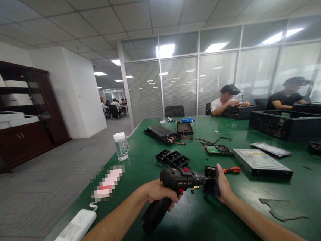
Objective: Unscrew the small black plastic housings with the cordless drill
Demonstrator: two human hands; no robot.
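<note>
Drill and housing: from where I stand, the drill (pixel 179 177) points its bit rightward into the open face of the black housing (pixel 211 191); whether the tip touches anything inside, I can't tell.
Long axes: the drill's barrel lies nearly level, slanting slightly down towards the housing; the housing stands taller than wide, roughly crosswise to the barrel.
Left hand: the left hand (pixel 163 192) is wrapped around the drill's grip, fingers closed.
Right hand: the right hand (pixel 224 186) clasps the housing's far side, just right of the drill's nose, and is the nearer hand to it; some of its fingers are hidden.
Drill's make: matt black casing with red accents, a ridged chuck and a fat, rounded handle end.
Housing's make: dark, hollow and box-like, with straight thin walls, probably moulded plastic.
Beyond the drill: three black frames (pixel 176 159) sit in a row, square-edged and open-topped.
Right of the drill: past the housing lie a screwdriver (pixel 232 170) with a smooth orange-and-black handle and a flat silver metal box (pixel 261 158).
Left of the drill: a clear bottle (pixel 122 149) with a white lid stands farther off.
Beneath the drill: a glossy green tabletop (pixel 212 228) mirrors the ceiling light softly.
</note>
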